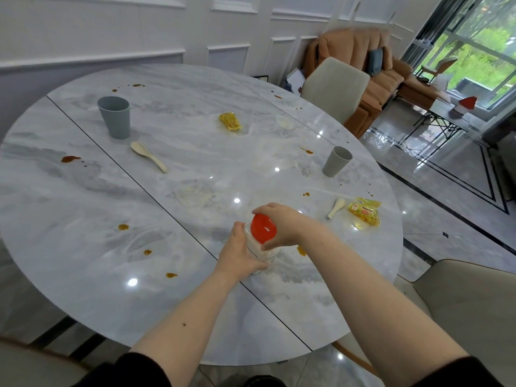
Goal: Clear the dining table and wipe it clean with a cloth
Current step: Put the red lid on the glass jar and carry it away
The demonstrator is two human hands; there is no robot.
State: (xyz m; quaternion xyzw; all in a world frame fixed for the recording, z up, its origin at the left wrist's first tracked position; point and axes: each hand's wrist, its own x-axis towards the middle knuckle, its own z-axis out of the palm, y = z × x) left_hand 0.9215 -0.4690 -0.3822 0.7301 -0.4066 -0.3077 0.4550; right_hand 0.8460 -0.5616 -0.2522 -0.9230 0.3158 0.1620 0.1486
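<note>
Bare forearms reach out from dark sleeves to a clear jar (pixel 258 251) with a red lid (pixel 262 228), standing on the near part of the table (pixel 83 261). Left hand (pixel 240 251) curls its grip round the jar's side; right hand (pixel 280 224) cups the lid from above, fingers wrapped over its rim.

Right of the jar lie a small cream spoon (pixel 336 208) and a yellow wrapper (pixel 365 213) with a red label whose writing is too small to read. Beyond them stands a light grey cup (pixel 336 162). Across the table are a larger blue-grey cup (pixel 114 117), a second cream spoon (pixel 148 156) near it, and another yellow wrapper (pixel 230 122). Brown sauce spots (pixel 70 158) dot the top, and pale smears (pixel 192 192) show near the middle.

Grey marble-patterned, the round table has dark seams crossing it. Pale chairs (pixel 335 89) stand round it, white panelled walls behind, a tan sofa (pixel 371 65) and a large window (pixel 480 48) to the right, over a glossy floor.
</note>
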